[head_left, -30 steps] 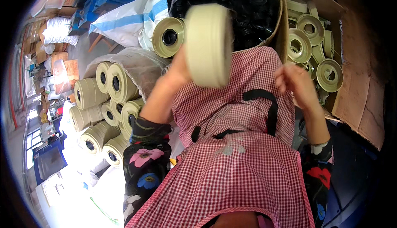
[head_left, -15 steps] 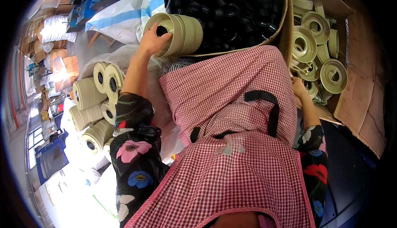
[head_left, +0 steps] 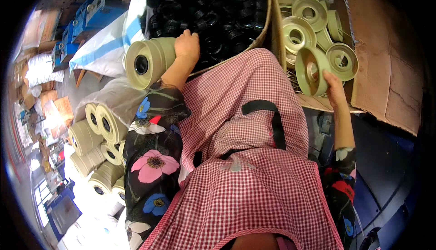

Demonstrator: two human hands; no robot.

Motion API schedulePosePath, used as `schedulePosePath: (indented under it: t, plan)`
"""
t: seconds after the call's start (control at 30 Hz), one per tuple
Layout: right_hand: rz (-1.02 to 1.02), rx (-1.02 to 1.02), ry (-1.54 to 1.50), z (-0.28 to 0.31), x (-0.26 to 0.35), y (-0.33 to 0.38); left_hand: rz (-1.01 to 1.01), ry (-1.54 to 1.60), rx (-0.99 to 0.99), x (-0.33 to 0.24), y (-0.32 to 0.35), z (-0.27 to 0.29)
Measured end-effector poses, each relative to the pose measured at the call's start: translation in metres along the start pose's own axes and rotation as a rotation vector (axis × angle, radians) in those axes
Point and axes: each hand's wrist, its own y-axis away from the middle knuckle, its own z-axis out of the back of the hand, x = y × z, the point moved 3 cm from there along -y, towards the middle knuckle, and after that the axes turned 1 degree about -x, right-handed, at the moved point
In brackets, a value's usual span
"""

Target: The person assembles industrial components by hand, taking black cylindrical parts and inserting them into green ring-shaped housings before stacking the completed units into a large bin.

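two items in hand: left hand (head_left: 187, 46) palms wound cream spool (head_left: 149, 62) left of black-parts box (head_left: 265, 18), looks heavy, support underneath. right hand (head_left: 335, 89) pinches empty reel (head_left: 311, 71) rim, light, rigid.

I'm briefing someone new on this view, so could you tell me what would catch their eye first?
First, the red checked apron filling the lower middle. Above it, the left hand grips a cream spool at the edge of a bin of black rings, while the right hand holds a cream flanged disc by a cardboard box of similar discs. More cream spools are piled at left.
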Motion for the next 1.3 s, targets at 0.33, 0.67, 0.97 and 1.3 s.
schedulePosePath:
  t: [0.33,0.67,0.97,1.3]
  plan:
    - [0.427,0.361,-0.302,-0.107,0.066,0.077,-0.131,1.157,-0.072,-0.043,0.068,0.107]
    - [0.439,0.534,-0.205,-0.183,0.081,0.118,-0.338,1.850,-0.014,-0.080,0.139,0.152]
    - [1.337,0.530,0.623,-0.193,0.116,0.140,-0.119,2.343,0.745,-0.064,0.149,0.161]
    - [-0.434,1.175,-0.282,-0.183,0.062,0.103,-0.202,1.830,0.520,-0.060,0.141,0.159]
